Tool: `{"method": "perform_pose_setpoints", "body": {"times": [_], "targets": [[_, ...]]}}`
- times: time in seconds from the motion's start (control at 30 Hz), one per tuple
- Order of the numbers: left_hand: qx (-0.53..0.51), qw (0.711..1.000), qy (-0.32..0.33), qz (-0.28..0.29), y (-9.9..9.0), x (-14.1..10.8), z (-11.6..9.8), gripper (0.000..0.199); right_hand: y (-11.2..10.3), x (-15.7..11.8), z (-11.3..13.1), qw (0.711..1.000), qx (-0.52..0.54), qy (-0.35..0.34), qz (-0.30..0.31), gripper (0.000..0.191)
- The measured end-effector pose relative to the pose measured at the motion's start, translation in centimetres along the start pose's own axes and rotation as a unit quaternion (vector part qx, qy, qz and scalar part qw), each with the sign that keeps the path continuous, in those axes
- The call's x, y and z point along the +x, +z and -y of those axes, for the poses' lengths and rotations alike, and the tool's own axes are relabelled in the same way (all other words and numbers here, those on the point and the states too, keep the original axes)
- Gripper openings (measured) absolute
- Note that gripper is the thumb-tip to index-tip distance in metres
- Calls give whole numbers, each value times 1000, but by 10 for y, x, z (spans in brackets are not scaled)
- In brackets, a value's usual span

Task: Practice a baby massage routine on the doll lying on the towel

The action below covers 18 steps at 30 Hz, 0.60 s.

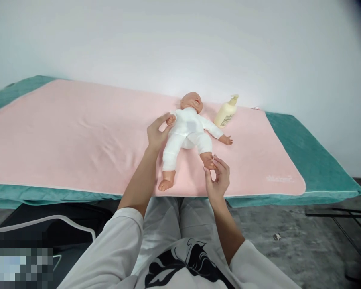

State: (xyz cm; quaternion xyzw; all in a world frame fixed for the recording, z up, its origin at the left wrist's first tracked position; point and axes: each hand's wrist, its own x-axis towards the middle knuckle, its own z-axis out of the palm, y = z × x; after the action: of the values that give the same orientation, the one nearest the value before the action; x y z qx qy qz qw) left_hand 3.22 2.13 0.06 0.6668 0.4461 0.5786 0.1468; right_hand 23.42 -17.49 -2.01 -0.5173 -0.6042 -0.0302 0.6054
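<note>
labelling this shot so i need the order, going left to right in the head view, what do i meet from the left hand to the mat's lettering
Left hand → doll's head → bottle → mat's lettering

A cream pump bottle (pixel 225 114) sits on a pink mat (pixel 63 132) over a teal cover (pixel 313 156); pale wall (pixel 156 40) behind, grey floor (pixel 273 222) below

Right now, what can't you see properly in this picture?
In the head view:
Back of the baby doll in white clothes: hidden beneath its own body.
Part of its left foot: covered by the bare right hand.
Lettering on the pale yellow pump bottle: too small to read.
Left end of the pink cloth sheet: cut off by the left edge.
</note>
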Motion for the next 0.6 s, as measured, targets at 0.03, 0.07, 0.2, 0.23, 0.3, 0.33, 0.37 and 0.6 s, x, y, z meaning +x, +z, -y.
{"method": "perform_pose_setpoints", "body": {"times": [0.03,0.07,0.2,0.23,0.3,0.33,0.37,0.6], "targets": [[8,999,16,33,1,0,0,40,3,4,-1,1000,2,-4,0,36],[11,997,34,63,1,0,0,38,6,7,-3,1000,5,-6,0,35],[19,988,82,132,2,1,-2,31,14,14,-8,1000,10,-9,-3,34],[24,987,85,136,2,2,-2,29,16,15,-9,1000,11,-10,-3,34],[35,985,92,142,2,3,-3,27,19,17,-11,1000,12,-13,-1,33],[38,984,98,144,2,4,-3,27,21,17,-12,1000,10,-16,-1,33],[38,983,105,145,3,4,-3,26,22,18,-13,1000,9,-19,-1,33],[28,984,107,139,2,3,-3,25,27,21,-13,999,14,-28,-6,33]]}}
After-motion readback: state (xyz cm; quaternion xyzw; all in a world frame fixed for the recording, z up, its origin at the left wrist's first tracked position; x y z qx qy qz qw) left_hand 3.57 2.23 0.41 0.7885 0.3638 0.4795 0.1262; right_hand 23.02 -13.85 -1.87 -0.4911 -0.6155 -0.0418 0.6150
